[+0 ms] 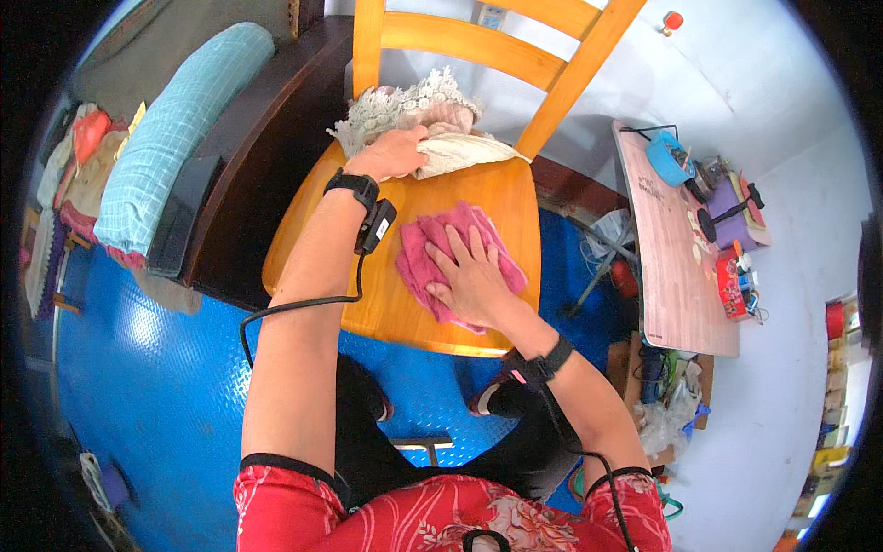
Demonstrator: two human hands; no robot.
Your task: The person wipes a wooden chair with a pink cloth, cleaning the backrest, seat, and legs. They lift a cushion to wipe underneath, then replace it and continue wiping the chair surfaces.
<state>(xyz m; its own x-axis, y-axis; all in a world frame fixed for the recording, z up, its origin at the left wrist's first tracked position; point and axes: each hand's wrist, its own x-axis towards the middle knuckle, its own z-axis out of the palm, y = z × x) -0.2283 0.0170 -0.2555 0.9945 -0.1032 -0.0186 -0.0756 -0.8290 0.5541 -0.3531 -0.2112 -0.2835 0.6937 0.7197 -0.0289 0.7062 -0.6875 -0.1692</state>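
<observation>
Before me stands a wooden chair, its yellow-brown seat (372,303) below both hands. My right hand (476,279) lies with spread fingers on a folded pink cloth (421,255), pressed flat against the seat. Near the backrest, my left hand (392,153) grips the edge of a cream cloth (469,155), which is bunched up at the back of the seat. Lace trim (414,100) shows along the far side of the bunched fabric. Each wrist wears a black band with a cable.
The chair's slatted backrest (476,41) rises against the wall. At left is a dark wooden bed frame (241,165) with a teal checked bolster (186,131). A small table (662,255) at right holds a blue basket (668,159) and a red box (730,283).
</observation>
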